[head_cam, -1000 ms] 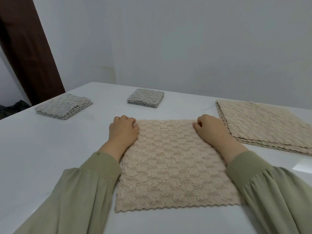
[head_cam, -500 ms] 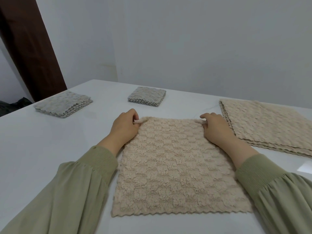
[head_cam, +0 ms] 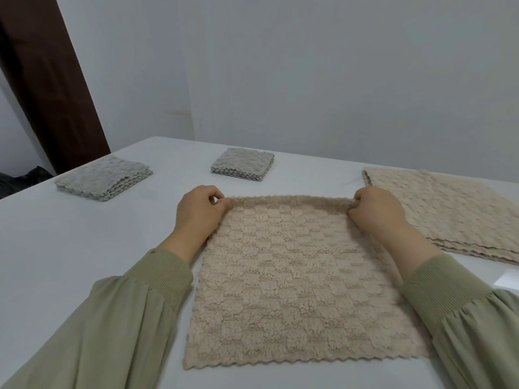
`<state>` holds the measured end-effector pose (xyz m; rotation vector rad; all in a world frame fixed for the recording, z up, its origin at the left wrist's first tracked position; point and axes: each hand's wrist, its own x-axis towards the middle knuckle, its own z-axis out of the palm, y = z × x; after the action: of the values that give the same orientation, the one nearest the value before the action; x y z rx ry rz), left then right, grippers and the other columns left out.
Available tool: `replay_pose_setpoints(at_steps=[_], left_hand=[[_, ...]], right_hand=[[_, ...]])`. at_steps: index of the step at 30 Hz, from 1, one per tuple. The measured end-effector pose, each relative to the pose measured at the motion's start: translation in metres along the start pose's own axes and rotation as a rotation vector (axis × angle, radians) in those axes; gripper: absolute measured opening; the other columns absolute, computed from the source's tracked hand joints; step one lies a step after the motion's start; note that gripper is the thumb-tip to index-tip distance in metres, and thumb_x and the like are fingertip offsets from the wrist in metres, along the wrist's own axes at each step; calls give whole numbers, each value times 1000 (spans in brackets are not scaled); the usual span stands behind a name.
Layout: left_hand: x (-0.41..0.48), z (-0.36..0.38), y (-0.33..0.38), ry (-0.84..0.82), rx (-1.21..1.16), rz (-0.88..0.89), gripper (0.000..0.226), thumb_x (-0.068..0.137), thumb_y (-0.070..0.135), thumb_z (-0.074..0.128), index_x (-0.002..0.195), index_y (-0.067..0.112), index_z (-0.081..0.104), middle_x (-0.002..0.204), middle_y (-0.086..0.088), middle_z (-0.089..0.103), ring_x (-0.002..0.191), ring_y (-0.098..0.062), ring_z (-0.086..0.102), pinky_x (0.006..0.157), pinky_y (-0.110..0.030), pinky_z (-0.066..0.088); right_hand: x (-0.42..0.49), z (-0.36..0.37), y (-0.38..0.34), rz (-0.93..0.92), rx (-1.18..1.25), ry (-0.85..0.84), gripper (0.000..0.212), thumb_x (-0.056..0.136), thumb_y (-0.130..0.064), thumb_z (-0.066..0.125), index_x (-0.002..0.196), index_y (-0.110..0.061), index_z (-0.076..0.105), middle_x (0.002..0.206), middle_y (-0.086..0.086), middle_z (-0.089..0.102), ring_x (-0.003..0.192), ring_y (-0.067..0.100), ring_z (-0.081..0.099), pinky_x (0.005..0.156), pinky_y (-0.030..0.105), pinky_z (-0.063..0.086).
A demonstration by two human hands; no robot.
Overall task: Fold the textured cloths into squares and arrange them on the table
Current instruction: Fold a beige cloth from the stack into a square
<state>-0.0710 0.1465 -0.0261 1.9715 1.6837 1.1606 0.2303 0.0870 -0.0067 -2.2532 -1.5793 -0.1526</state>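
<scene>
Seen from my head, the cloth (head_cam: 295, 290) lies spread on the white table (head_cam: 84, 248) directly in front of me, with its scalloped near edge closest to my body. My left hand (head_cam: 198, 213) pinches the far left corner between thumb and curled fingers. My right hand (head_cam: 376, 210) pinches the far right corner the same way. Between my hands the far edge is raised slightly off the table, while the rest of the cloth stays flat. To the right, just beside my right hand, sits a beige pile (head_cam: 443, 209) of unfolded cloths. A far grey stack (head_cam: 243, 164) of folded squares sits beyond my left hand, and a left grey stack (head_cam: 104, 178) lies well apart near the table's left edge. My green sleeves (head_cam: 126, 318) rest along both sides of the cloth.
</scene>
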Motion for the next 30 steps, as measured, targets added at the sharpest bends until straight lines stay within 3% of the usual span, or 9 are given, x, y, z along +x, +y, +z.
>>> replay_pose_setpoints(at_steps=[5, 10, 12, 14, 19, 22, 24, 27, 30], left_hand=[[0, -1, 4, -41, 118, -69, 17, 84, 42, 65, 76, 27, 65, 65, 9, 55, 73, -16, 57, 61, -27, 37], [-1, -1, 1, -7, -206, -142, 12, 87, 17, 63, 76, 18, 68, 63, -1, 68, 56, -14, 60, 60, -28, 51], [-3, -3, 2, -23, -437, -201, 16, 88, 6, 59, 79, 14, 69, 70, -7, 71, 54, -14, 61, 52, -25, 49], [-4, -4, 3, -21, -530, -198, 19, 89, 4, 57, 83, 17, 68, 75, -5, 72, 67, -16, 67, 58, -24, 50], [-15, -8, 11, -2, -607, -133, 21, 93, 11, 52, 102, 22, 68, 102, 5, 68, 98, -9, 63, 85, -21, 48], [-27, -14, 16, 27, -719, -217, 20, 92, 12, 53, 98, 19, 71, 102, 1, 70, 100, -13, 64, 89, -27, 50], [-38, -20, 20, 23, -787, -266, 20, 93, 11, 52, 93, 16, 71, 98, -3, 71, 95, -16, 67, 81, -23, 52], [-56, -31, 26, 27, -788, -310, 20, 92, 6, 53, 83, 12, 70, 87, -6, 70, 82, -17, 68, 64, -16, 52], [-66, -41, 28, -24, -730, -373, 21, 90, 4, 53, 79, 8, 70, 80, -11, 72, 72, -20, 69, 59, -20, 53]], right_hand=[[3, -6, 0, 67, 231, -32, 38, 76, -2, 55, 48, -12, 31, 47, 7, 32, 46, 21, 28, 48, 23, 20], [-5, -9, -7, 151, 490, -155, 25, 71, 7, 43, 52, -6, 49, 55, 11, 65, 40, 20, 52, 42, 22, 38], [-7, -9, -9, 158, 590, -187, 24, 77, 7, 41, 61, -4, 54, 65, 14, 69, 47, 22, 60, 47, 28, 48], [-6, -10, -12, 133, 644, -167, 21, 84, 1, 44, 77, -2, 64, 80, 15, 71, 59, 20, 64, 60, 33, 53], [-21, -18, -23, 16, 612, 13, 28, 92, -23, 49, 116, -17, 61, 100, -2, 59, 88, 13, 53, 69, 25, 37], [-39, -18, -25, -15, 625, 147, 19, 93, -26, 45, 87, -20, 62, 78, -8, 57, 69, 9, 49, 64, 26, 33], [-52, -19, -21, -18, 613, 229, 30, 91, -22, 44, 61, -23, 47, 56, -7, 44, 52, 10, 37, 53, 27, 27], [-71, -25, -13, -20, 594, 341, 38, 90, -18, 44, 53, -18, 32, 48, -2, 30, 47, 15, 26, 49, 28, 19], [-85, -30, -2, 0, 569, 358, 36, 89, -18, 43, 54, -13, 33, 48, 1, 30, 49, 17, 27, 50, 30, 20]])
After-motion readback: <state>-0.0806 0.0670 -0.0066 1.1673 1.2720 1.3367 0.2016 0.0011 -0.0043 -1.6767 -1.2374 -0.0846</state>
